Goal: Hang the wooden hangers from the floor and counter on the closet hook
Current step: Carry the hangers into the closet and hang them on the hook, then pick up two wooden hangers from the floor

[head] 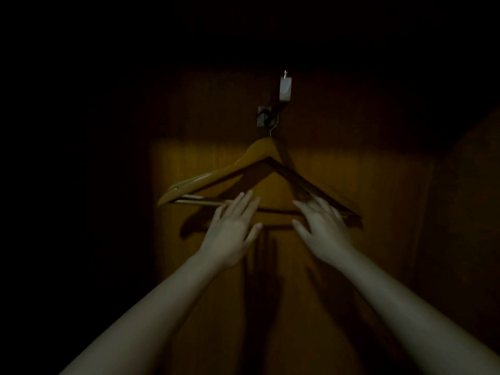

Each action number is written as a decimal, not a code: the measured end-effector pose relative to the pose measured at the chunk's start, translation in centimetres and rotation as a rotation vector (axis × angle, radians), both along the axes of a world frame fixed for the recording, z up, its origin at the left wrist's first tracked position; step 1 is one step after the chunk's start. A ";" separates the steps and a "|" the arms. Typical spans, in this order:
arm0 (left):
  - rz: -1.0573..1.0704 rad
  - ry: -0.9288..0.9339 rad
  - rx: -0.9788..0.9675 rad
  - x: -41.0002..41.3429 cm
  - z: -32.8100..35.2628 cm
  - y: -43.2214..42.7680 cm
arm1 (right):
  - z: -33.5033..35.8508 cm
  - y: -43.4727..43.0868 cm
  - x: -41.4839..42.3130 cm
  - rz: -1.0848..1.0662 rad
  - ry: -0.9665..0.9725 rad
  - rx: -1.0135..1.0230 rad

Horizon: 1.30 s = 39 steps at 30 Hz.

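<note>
Dark closet with a wooden wall [351,185]. Wooden hanger [259,154] hanging on the hook [266,117], tilted a bit. Left hand [230,234] open, fingers spread, at the bottom bar. Right hand [322,228] open too, blurry, by the hanger's right arm. Nothing gripped.

Smooth glossy wooden hanger [216,173], metal hook [272,121], grained wooden wall [338,185].
</note>
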<state>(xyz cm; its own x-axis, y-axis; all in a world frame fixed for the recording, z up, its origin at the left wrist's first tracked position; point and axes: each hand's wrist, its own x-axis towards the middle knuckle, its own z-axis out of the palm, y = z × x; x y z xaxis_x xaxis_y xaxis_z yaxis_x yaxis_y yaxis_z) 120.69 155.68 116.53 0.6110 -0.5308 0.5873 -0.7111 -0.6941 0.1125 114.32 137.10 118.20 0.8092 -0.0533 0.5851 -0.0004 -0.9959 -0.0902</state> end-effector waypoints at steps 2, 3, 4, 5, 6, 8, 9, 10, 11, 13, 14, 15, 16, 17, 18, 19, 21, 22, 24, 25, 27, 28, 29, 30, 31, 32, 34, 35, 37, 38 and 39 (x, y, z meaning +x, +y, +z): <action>-0.083 0.042 0.029 -1.5 -1.2 0.2 | -1.7 0.4 -2.0 -0.039 0.056 0.007; -0.124 0.054 0.048 -2.2 -1.9 0.3 | -2.7 0.6 -3.0 -0.062 0.080 0.011; -0.166 0.068 0.070 -3.0 -2.8 0.5 | -3.8 0.9 -4.2 -0.086 0.095 0.017; -0.209 0.088 0.099 -3.6 -3.7 0.7 | -5.0 1.2 -5.3 -0.111 0.106 0.023; -0.253 0.120 0.135 -4.2 -4.8 0.9 | -6.1 1.6 -6.5 -0.138 0.120 0.029; -0.340 0.224 0.232 -5.4 -7.1 1.5 | -8.6 2.5 -9.2 -0.203 0.177 0.048; -0.381 0.267 0.280 -6.1 -8.3 1.8 | -9.8 3.1 -10.6 -0.234 0.210 0.065; -0.423 0.297 0.318 -6.8 -9.5 2.1 | -11.1 3.6 -12.1 -0.265 0.242 0.090; -0.469 0.325 0.346 -7.5 -10.7 2.5 | -12.3 4.3 -13.6 -0.295 0.274 0.125; -0.556 0.401 0.381 -9.0 -12.9 3.1 | -14.9 5.7 -16.5 -0.356 0.352 0.207; -0.591 0.438 0.396 -9.7 -14.0 3.3 | -16.2 6.5 -17.9 -0.397 0.395 0.238; -0.617 0.470 0.416 -10.5 -15.2 3.5 | -17.7 7.2 -19.1 -0.446 0.436 0.264; -0.640 0.497 0.441 -11.2 -16.4 3.7 | -19.2 7.8 -20.4 -0.494 0.473 0.287; -0.665 0.530 0.467 -11.9 -17.7 3.9 | -20.6 8.4 -21.8 -0.537 0.509 0.312; -0.689 0.564 0.489 -12.8 -19.0 4.0 | -22.1 9.0 -23.2 -0.569 0.544 0.340; -0.710 0.594 0.511 -13.8 -20.4 4.2 | -23.5 9.6 -24.8 -0.590 0.573 0.371; -0.748 0.649 0.560 -15.9 -23.3 4.5 | -26.3 10.9 -28.2 -0.626 0.619 0.433; -0.767 0.693 0.581 -16.9 -24.9 4.6 | -27.7 11.6 -29.9 -0.658 0.632 0.475; -0.795 0.821 0.619 -19.1 -28.2 5.0 | -30.7 12.8 -33.7 -0.745 0.659 0.564; -0.812 0.876 0.641 -20.3 -29.9 5.2 | -32.2 13.3 -35.5 -0.787 0.669 0.600; -0.822 0.939 0.706 -22.7 -33.0 5.6 | -35.0 14.6 -39.3 -0.870 0.690 0.690; -0.823 0.950 0.737 -24.1 -34.2 5.8 | -36.3 15.4 -41.3 -0.907 0.697 0.751; -0.827 0.966 0.760 -25.6 -35.3 6.0 | -37.7 16.2 -43.3 -0.944 0.711 0.809; -0.841 0.995 0.781 -27.1 -36.4 6.1 | -39.0 17.0 -45.3 -0.977 0.738 0.851; -0.848 1.025 0.820 -28.7 -37.5 6.3 | -40.3 17.8 -47.5 -1.003 0.778 0.877; -0.849 1.048 0.867 -30.3 -38.6 6.5 | -41.4 18.7 -49.6 -1.031 0.825 0.897; -0.848 1.078 0.942 -33.3 -40.7 7.2 | -43.6 20.6 -54.1 -1.090 0.917 0.955; -0.839 1.088 0.972 -34.9 -41.6 7.7 | -44.6 21.7 -56.4 -1.119 0.955 1.003; -0.819 1.095 1.053 -37.7 -43.6 8.8 | -46.4 24.0 -61.0 -1.184 0.997 1.109; -0.814 1.094 1.113 -38.9 -44.6 9.3 | -47.1 25.0 -63.2 -1.212 1.001 1.173; -0.809 1.093 1.181 -40.3 -45.7 9.8 | -47.8 26.2 -65.8 -1.249 0.982 1.265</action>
<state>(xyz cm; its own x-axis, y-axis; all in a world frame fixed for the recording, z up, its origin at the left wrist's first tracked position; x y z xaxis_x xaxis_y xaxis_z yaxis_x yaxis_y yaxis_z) 80.43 165.51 70.84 -0.1737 -0.6591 -0.7317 -0.8303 -0.3016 0.4688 48.51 163.31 70.43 -0.0282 -0.6662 -0.7453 -0.9712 0.1947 -0.1373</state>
